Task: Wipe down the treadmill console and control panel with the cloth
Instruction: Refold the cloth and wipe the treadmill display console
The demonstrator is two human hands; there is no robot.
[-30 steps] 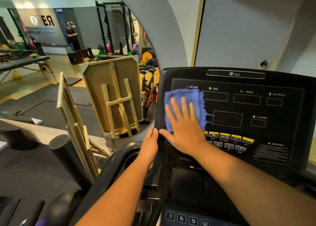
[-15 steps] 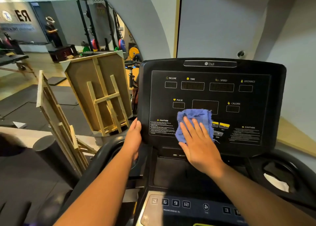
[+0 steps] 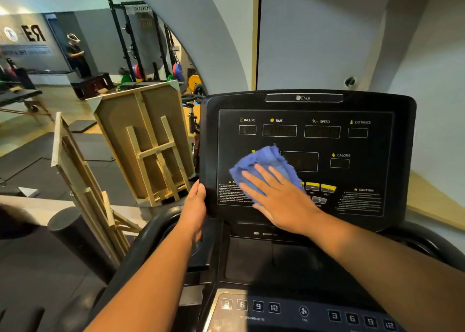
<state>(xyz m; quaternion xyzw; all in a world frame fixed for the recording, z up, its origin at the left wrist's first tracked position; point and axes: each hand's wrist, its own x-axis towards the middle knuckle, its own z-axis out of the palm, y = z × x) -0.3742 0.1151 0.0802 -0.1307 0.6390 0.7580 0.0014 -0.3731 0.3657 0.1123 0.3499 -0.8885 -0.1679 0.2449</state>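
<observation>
The black treadmill console (image 3: 309,105) stands upright in front of me, with labelled display windows and yellow buttons. A blue cloth (image 3: 261,163) lies flat on its lower left area, over the pulse label. My right hand (image 3: 279,195) presses on the cloth with fingers spread. My left hand (image 3: 197,206) grips the console's left edge near the bottom corner. Below, the lower control panel (image 3: 302,311) shows numbered keys and a fan button.
Two wooden easels (image 3: 148,140) lean to the left of the treadmill, next to a black cylinder (image 3: 68,226). The black handrail (image 3: 151,233) curves under my left arm. A person (image 3: 76,55) stands far back by the weight rack (image 3: 141,42).
My right hand has slid the cloth from the upper left of the console to the lower middle, then back left over the pulse label. My left hand stays on the console's edge.
</observation>
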